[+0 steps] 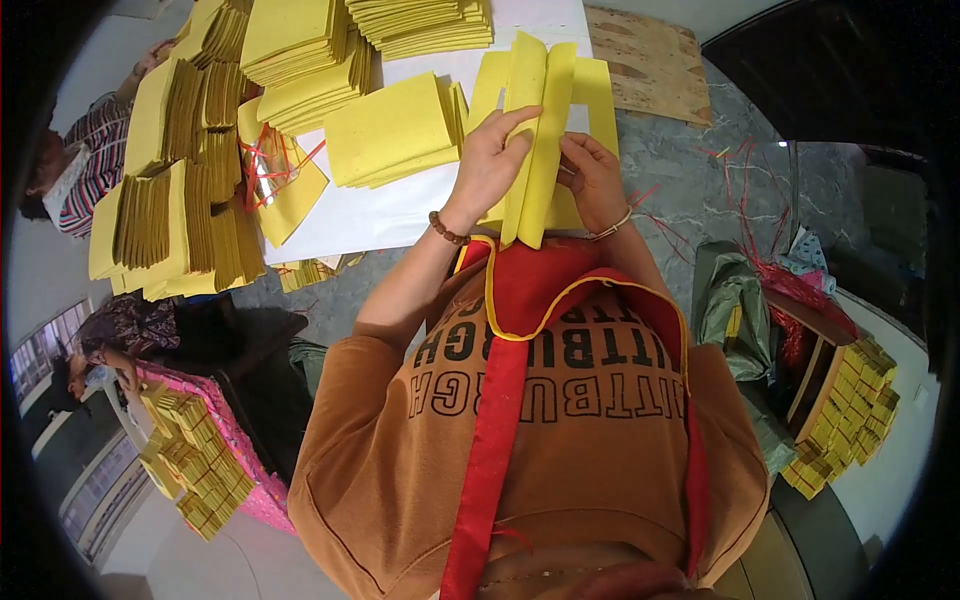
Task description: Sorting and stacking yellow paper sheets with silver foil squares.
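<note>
In front of me, at the table's near edge, a yellow paper sheet (540, 150) is folded lengthwise, with two long curled sides meeting near its middle. My left hand (492, 160), a brown beaded bracelet at its wrist, grips the left side, forefinger and thumb lying on the paper. My right hand (592, 185), with a thin bangle, holds the right side, its fingers curled at the edge. Beneath lie more flat yellow sheets (597, 95). Just left of my left hand rests a low stack of folded yellow paper (390, 130).
Tall stacks of yellow paper (165, 220) crowd the table's left and far side. Red ties (270, 160) lie among them on the white tabletop (350, 215). Two people (95, 165) are at the left. A crate of yellow bundles (845, 415) and green sacking (735, 300) stand at the right.
</note>
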Demonstrator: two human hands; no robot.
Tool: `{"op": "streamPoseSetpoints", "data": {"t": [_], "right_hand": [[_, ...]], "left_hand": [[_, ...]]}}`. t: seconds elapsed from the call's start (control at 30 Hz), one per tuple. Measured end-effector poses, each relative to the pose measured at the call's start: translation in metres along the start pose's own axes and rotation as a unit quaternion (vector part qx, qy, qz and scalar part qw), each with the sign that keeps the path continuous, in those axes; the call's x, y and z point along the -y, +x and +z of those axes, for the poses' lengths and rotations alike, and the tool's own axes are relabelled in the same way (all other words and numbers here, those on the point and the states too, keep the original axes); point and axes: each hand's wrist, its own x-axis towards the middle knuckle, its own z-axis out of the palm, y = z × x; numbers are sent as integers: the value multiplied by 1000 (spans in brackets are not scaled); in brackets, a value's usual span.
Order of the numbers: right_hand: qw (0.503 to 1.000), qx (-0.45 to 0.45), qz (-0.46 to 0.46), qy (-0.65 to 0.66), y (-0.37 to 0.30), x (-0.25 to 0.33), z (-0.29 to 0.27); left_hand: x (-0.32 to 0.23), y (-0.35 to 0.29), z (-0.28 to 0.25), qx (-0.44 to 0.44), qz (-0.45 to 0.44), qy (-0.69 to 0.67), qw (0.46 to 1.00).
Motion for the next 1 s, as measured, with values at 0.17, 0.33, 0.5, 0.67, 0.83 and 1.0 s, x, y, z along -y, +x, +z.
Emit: {"op": "streamPoseSetpoints", "data": {"t": [0.17, 0.33, 0.5, 0.67, 0.83, 1.0], "right_hand": [[999, 4, -15, -47, 0, 1, 1], [998, 16, -18, -58, 2, -3, -2], [997, 9, -13, -70, 0, -2, -1], [997, 4, -7, -75, 1, -3, -3], [997, 5, -4, -79, 1, -3, -3], [997, -1, -9, -80, -1, -2, -1]], "left_hand": [[-1, 1, 3, -29, 57, 63, 996], [-5, 1, -1, -15, 71, 78, 994], [-5, 0, -1, -5, 72, 89, 993], [-4, -1, -2, 4, 72, 86, 994], [-2, 1, -4, 21, 76, 81, 994], [-7, -1, -4, 28, 37, 68, 997]]}}
